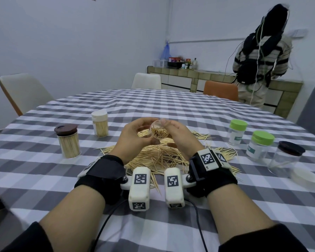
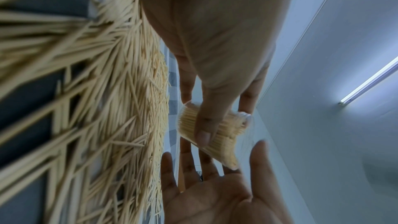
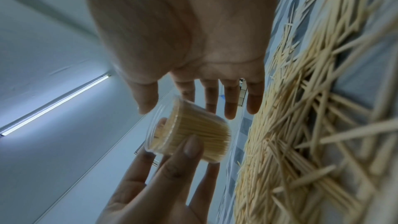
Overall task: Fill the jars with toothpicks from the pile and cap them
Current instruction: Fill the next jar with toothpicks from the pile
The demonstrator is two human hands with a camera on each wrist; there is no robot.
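My left hand [image 1: 133, 137] grips the packed jar [image 1: 157, 132] over the pile [image 1: 158, 157], mouth tipped toward six o'clock; right hand [image 1: 180, 137] spread loose alongside. I'd level it before capping.

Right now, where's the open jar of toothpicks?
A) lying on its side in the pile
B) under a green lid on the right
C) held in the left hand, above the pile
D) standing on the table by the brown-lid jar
C: the left hand grips the uncapped jar tilted above the pile; the right hand is beside it with fingers spread.
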